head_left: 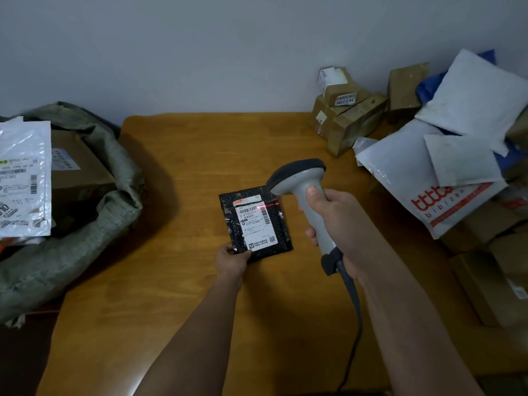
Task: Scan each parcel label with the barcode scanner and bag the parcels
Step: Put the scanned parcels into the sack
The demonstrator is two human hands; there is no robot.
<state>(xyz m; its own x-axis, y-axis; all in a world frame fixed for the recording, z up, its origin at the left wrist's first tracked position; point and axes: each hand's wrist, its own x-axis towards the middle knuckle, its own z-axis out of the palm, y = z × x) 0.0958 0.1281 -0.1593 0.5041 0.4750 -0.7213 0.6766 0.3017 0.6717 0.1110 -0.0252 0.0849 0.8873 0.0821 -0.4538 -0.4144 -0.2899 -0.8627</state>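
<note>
2 hands are at work over the worktop point(160, 281). Nearest, the left hand point(231, 260) pinches the near left corner of a small black parcel point(255, 224) that lies flat at the middle of the wood, label point(257, 224) facing up. Just to its right, the right hand point(334, 212) is wrapped round the grey handle of the barcode scanner point(303, 184), thumb up the back of the grip, with the head tilted down over the parcel's far right corner and the cable point(354, 318) trailing back toward the person.

A red scan line point(268, 205) falls across the top right of the label, touching the end of the top barcode rather than spanning it. I judge this to be the scanning step for 1 parcel, with the read possibly not yet clean. The next move likely calls for shifting the beam left to cover the whole barcode, then carrying the parcel to the open woven sack point(94, 195) at the left edge, which already holds a white mailer point(24, 178) and a brown box point(80, 172).

Farther off at right, cardboard boxes point(345, 115) and white mailers point(445, 167) are heaped against the wall, apparently awaiting scanning.
</note>
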